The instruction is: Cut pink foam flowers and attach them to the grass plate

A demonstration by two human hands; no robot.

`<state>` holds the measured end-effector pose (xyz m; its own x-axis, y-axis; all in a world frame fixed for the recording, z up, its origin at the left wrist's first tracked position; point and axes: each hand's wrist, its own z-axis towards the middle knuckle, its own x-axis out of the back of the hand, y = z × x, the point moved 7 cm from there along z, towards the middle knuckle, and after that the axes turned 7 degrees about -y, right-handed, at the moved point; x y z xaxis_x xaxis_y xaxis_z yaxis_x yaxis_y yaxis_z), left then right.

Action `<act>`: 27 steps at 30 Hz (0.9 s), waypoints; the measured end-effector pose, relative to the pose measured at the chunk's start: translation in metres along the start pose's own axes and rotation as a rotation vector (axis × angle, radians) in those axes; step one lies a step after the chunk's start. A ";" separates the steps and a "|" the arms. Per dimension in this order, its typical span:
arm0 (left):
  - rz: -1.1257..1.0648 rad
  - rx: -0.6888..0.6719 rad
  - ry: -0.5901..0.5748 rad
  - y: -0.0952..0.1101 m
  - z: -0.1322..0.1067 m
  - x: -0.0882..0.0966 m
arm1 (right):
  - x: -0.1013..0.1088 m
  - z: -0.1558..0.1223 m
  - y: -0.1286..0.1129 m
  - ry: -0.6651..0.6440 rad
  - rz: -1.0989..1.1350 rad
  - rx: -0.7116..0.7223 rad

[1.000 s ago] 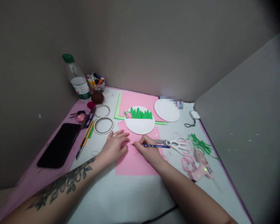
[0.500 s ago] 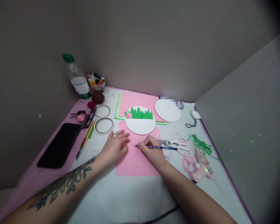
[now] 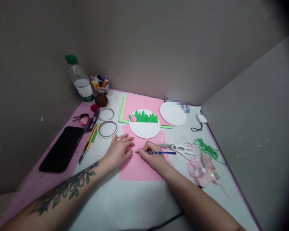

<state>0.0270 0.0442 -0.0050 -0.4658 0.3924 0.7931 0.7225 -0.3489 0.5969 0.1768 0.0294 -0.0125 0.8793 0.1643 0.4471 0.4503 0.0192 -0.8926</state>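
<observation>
My right hand (image 3: 154,156) grips a dark blue pencil (image 3: 162,153), its tip at the surface of a pink paper sheet (image 3: 135,171). Fingers spread, my left hand (image 3: 120,149) lies flat on the left side of that sheet. Just beyond both hands sits a white paper plate (image 3: 145,131) with a green grass-shaped cutout (image 3: 146,117) and a small pink flower piece (image 3: 133,118) on its upper half. White-handled scissors (image 3: 183,149) lie right of my right hand.
At right are a pink glue gun (image 3: 208,178) and green paper strips (image 3: 208,149). A second plate (image 3: 173,114) is behind. Tape rolls (image 3: 107,129), a yellow craft knife (image 3: 88,144), a phone (image 3: 62,149), a bottle (image 3: 83,88) and a marker cup (image 3: 102,86) stand or lie at left.
My right hand and the pencil have shifted slightly left across the pink sheet, and more of the scissors' blades shows. My left hand stays in place.
</observation>
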 end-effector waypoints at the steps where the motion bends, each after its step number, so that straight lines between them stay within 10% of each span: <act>1: -0.002 -0.001 0.000 0.000 0.000 0.000 | 0.000 0.000 0.000 -0.009 -0.005 0.006; 27: 0.013 -0.007 -0.009 -0.001 0.000 -0.002 | -0.001 0.001 -0.005 -0.122 -0.011 0.004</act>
<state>0.0272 0.0439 -0.0071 -0.4522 0.3953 0.7995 0.7244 -0.3601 0.5878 0.1737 0.0305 -0.0085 0.8490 0.2827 0.4465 0.4588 0.0251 -0.8882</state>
